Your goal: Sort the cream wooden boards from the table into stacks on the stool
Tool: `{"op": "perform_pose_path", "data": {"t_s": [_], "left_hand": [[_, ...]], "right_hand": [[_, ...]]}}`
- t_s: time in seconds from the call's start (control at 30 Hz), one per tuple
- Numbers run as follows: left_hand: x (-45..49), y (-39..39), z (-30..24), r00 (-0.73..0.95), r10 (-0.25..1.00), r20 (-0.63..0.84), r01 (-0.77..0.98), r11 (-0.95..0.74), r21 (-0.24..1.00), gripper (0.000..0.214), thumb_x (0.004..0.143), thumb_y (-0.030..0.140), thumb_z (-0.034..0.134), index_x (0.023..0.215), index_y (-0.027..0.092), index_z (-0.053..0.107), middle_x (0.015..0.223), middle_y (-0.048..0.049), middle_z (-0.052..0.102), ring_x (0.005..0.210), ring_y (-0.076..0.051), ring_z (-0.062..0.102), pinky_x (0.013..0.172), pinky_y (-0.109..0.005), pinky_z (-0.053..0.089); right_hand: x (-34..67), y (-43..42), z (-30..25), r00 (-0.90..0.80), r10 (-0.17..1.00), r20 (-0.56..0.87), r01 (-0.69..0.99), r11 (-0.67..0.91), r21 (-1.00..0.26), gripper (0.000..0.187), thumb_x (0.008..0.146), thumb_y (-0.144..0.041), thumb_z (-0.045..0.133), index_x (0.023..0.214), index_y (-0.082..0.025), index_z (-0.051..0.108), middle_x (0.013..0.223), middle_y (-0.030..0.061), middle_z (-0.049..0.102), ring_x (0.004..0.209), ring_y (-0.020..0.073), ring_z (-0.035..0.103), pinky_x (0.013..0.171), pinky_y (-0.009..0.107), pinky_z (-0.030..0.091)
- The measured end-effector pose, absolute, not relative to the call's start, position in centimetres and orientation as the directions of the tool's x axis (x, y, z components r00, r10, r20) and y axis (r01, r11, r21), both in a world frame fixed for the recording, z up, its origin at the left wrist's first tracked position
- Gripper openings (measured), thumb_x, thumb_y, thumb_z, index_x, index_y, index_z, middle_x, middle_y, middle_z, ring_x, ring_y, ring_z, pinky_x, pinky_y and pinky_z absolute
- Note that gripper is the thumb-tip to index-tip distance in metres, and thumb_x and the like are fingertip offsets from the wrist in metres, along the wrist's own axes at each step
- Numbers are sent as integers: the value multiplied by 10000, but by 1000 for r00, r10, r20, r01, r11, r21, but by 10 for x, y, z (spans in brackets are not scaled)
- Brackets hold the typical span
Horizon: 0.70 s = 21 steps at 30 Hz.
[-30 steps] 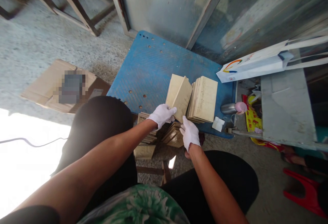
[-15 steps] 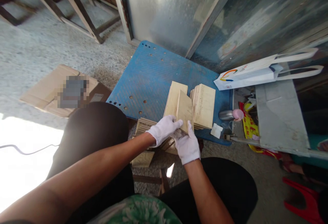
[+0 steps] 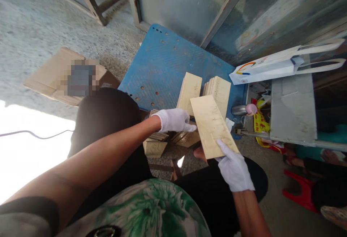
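Note:
My right hand (image 3: 234, 166), in a white glove, grips the lower end of a thin pale wooden board (image 3: 213, 126), thumb on its upper face. The board tilts with its broad face toward me. Left of it, my gloved left hand (image 3: 176, 120) is apart from the board, fingers stretched out and nothing visible in them. Beyond my hands, a stack of similar boards (image 3: 189, 90) lies beside a second stack (image 3: 222, 90), which the held board partly covers. Lower down, more boards (image 3: 155, 148) sit below the platform edge, partly hidden by my left hand.
The boards rest on a blue platform (image 3: 162, 63) with holes. At its right are a white paper bag (image 3: 267, 68), a metal cup (image 3: 240, 110) and a grey metal surface (image 3: 292, 110). A cardboard box (image 3: 51, 74) stands left. Another person sits near a red stool (image 3: 300, 190).
Both hands were together on a board by the stacks. My right hand has drawn a board toward me and to the right, while my left hand has come away from it.

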<state>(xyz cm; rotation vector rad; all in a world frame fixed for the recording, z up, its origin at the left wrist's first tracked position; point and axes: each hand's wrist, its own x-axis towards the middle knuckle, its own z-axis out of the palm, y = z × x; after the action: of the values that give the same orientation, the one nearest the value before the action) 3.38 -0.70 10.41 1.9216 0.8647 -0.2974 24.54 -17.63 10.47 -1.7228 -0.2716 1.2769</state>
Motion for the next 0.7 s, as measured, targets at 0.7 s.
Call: {"op": "perform_pose_path", "data": {"t_s": [0.7], "left_hand": [[44, -12, 88, 675, 480, -561, 737, -473, 483, 509, 842, 528, 457, 1020, 127, 714, 950, -169, 714, 897, -282, 674, 745, -311, 491]], "right_hand": [[217, -127, 44, 12, 448, -894, 997, 67, 47, 329, 825, -356, 545, 1020, -150, 711, 1016, 189, 708, 959, 306, 677, 769, 352, 486]]}}
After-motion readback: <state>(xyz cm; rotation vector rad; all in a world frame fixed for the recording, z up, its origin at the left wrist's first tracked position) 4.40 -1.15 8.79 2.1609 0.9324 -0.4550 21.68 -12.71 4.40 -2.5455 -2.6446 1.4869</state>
